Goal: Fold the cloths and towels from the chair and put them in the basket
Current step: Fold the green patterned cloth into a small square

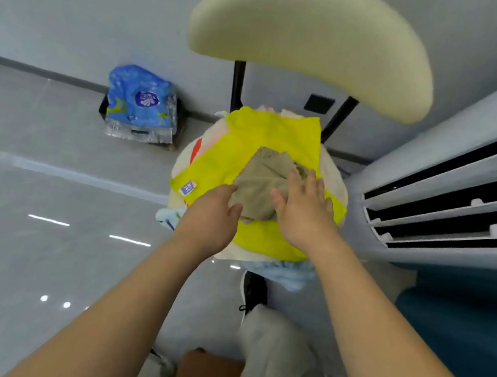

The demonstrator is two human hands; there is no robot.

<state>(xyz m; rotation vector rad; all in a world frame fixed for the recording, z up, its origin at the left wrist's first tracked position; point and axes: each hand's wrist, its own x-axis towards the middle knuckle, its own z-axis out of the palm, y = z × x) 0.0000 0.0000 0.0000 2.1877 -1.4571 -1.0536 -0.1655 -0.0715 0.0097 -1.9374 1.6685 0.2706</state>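
Evidently an early stage of the task. Head view, looking down on a chair [311, 38] whose seat carries a heap of unfolded laundry. Uppermost lies a crumpled tan towel [261, 174], resting on a spread yellow cloth [267, 130]. Beneath these are a white cloth [212, 139] with a red mark and a pale blue cloth [283, 273] hanging over the seat's front edge.

The right hand [304, 211] lies flat on the tan towel, fingers straight and spread, pressing it down. The left hand [210, 218] is at the towel's near-left edge with curled fingers and the thumb on the fabric, apparently pinching that edge.

No folded item is visible, and no basket can be identified with certainty. A brown object [210, 376] at the lower margin, between the person's legs, may be it, but it is too cropped to tell. Judged from this, every cloth remains to be folded and stowed, the tan towel being first in hand.

A bottled-water pack [141, 101] stands on the floor by the wall, and a louvred air-conditioner unit [461, 197] is at right.
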